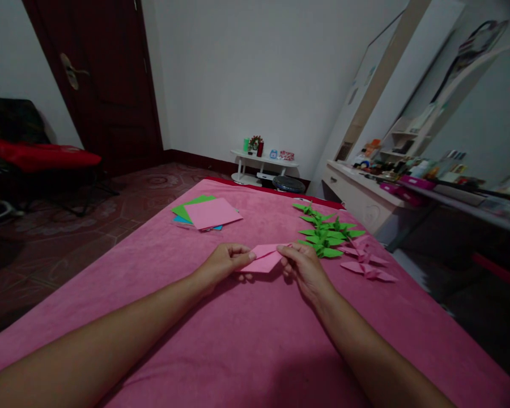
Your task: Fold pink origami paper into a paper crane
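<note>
A partly folded piece of pink origami paper is held just above the pink cloth, with a crease line running along its upper part. My left hand grips its left end, thumb on top and fingers beneath. At the right end my right hand pinches the paper between thumb and fingers. Close to the right hand lie several green folded paper cranes and a few pink folded paper cranes. The undersides of the held paper are hidden.
A stack of square paper sheets in pink, green and blue lies at the left of the cloth. Beyond the far edge stands a low white table. A cluttered dresser is at right, a red-covered chair at left.
</note>
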Demonstrator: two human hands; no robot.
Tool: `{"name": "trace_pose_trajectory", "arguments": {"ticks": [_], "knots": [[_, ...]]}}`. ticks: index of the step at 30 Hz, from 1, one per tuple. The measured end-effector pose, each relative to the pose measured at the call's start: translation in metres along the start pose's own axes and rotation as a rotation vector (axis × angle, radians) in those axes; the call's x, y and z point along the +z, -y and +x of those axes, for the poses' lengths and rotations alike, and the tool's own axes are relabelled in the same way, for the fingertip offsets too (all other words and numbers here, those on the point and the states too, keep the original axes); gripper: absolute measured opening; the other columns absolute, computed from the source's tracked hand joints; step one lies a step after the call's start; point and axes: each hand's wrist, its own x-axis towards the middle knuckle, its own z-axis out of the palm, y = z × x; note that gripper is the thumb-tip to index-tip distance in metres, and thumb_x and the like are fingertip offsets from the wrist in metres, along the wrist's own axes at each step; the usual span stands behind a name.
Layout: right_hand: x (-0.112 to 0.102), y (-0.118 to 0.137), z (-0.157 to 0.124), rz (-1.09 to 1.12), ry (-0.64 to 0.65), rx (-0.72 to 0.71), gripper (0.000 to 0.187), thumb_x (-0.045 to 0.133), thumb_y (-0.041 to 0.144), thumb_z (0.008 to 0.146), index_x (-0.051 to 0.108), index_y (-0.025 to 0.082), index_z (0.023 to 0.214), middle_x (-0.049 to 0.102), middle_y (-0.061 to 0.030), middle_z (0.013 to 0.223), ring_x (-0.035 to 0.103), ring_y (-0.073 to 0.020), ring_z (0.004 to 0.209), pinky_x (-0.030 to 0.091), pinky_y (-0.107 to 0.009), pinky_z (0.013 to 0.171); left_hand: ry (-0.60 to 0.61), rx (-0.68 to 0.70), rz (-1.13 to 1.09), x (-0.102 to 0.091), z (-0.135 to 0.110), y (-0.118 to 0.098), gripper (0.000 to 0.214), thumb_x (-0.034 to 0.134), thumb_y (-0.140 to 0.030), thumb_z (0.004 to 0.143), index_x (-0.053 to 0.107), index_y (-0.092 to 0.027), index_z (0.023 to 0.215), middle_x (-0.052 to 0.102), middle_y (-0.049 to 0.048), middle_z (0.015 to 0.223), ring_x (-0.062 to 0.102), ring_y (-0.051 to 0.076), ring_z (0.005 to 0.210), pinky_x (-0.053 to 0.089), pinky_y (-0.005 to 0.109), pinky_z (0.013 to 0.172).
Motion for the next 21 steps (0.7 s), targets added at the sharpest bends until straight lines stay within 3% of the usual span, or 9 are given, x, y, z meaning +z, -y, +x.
{"name": "trace_pose_trajectory", "arguments": {"ticks": [4, 7, 9, 11, 13, 16, 18, 21], "knots": [[0.002, -0.002, -0.001, -0.003, 0.060, 0.006, 0.034, 0.065, 0.045, 0.071, 0.055, 0.014, 0.059, 0.052, 0.0025, 0.045, 0.041, -0.0054, 0.032, 0.028, -0.016, 0.029, -0.021, -0.033, -0.178, -0.002, 0.002, 0.003, 0.046, 0.072, -0.027, 0.070, 0.057, -0.011, 0.111, 0.068, 0.0100, 0.084, 0.059, 0.008, 0.049, 0.047, 0.016, 0.046], [0.001, 0.000, 0.000, 0.046, 0.149, 0.002, 0.036, 0.066, 0.049, 0.070, 0.062, 0.016, 0.082, 0.060, -0.0007, 0.059, 0.049, -0.0080, 0.041, 0.036, -0.017, 0.034, -0.011, -0.109, -0.323, -0.007, 0.003, 0.001, 0.047, 0.070, -0.018, 0.072, 0.055, -0.014, 0.116, 0.067, 0.0076, 0.087, 0.056, 0.003, 0.046, 0.047, 0.013, 0.045], [0.003, 0.001, -0.001, 0.062, 0.218, -0.024, 0.048, 0.075, 0.040, 0.062, 0.060, 0.020, 0.103, 0.065, -0.0036, 0.080, 0.057, -0.0104, 0.054, 0.042, -0.018, 0.041, 0.070, -0.176, -0.431, -0.010, 0.003, -0.002, 0.041, 0.067, -0.012, 0.074, 0.057, -0.013, 0.114, 0.066, 0.0055, 0.081, 0.056, 0.002, 0.046, 0.046, 0.010, 0.045], [0.007, 0.001, -0.003, 0.053, 0.257, -0.056, 0.061, 0.082, 0.028, 0.054, 0.058, 0.024, 0.110, 0.065, -0.0046, 0.097, 0.060, -0.0124, 0.069, 0.045, -0.019, 0.051, 0.190, -0.247, -0.547, -0.010, 0.002, -0.005, 0.033, 0.062, -0.007, 0.076, 0.059, -0.010, 0.108, 0.064, 0.0039, 0.073, 0.055, 0.002, 0.046, 0.044, 0.008, 0.045], [0.012, 0.001, -0.007, 0.029, 0.263, -0.078, 0.051, 0.082, 0.023, 0.053, 0.064, 0.021, 0.101, 0.065, -0.0035, 0.093, 0.060, -0.0124, 0.070, 0.046, -0.020, 0.056, 0.293, -0.299, -0.623, -0.009, 0.001, -0.006, 0.026, 0.059, -0.004, 0.077, 0.061, -0.008, 0.102, 0.062, 0.0029, 0.067, 0.054, 0.002, 0.045, 0.042, 0.006, 0.043], [0.019, -0.001, -0.013, -0.015, 0.224, -0.127, 0.022, 0.078, 0.028, 0.060, 0.068, 0.015, 0.075, 0.061, 0.0000, 0.065, 0.051, -0.0088, 0.055, 0.040, -0.020, 0.051, 0.340, -0.329, -0.578, -0.006, 0.000, -0.004, 0.021, 0.058, -0.006, 0.077, 0.062, -0.008, 0.098, 0.063, 0.0036, 0.066, 0.055, 0.003, 0.046, 0.041, 0.007, 0.044], [0.020, -0.001, -0.014, -0.041, 0.172, -0.141, 0.022, 0.076, 0.032, 0.063, 0.065, 0.013, 0.066, 0.055, 0.0018, 0.055, 0.043, -0.0069, 0.047, 0.034, -0.020, 0.045, 0.326, -0.324, -0.441, -0.004, 0.000, -0.002, 0.019, 0.059, -0.015, 0.078, 0.064, -0.007, 0.094, 0.064, 0.0062, 0.069, 0.060, 0.007, 0.051, 0.045, 0.012, 0.046], [0.018, -0.001, -0.012, -0.073, 0.096, -0.150, 0.026, 0.075, 0.035, 0.063, 0.063, 0.012, 0.065, 0.050, 0.0033, 0.051, 0.037, -0.0061, 0.044, 0.027, -0.020, 0.042, 0.275, -0.259, -0.230, 0.001, 0.000, 0.000, 0.032, 0.056, -0.034, 0.080, 0.064, -0.007, 0.095, 0.066, 0.0108, 0.077, 0.064, 0.015, 0.060, 0.049, 0.022, 0.054]]}}
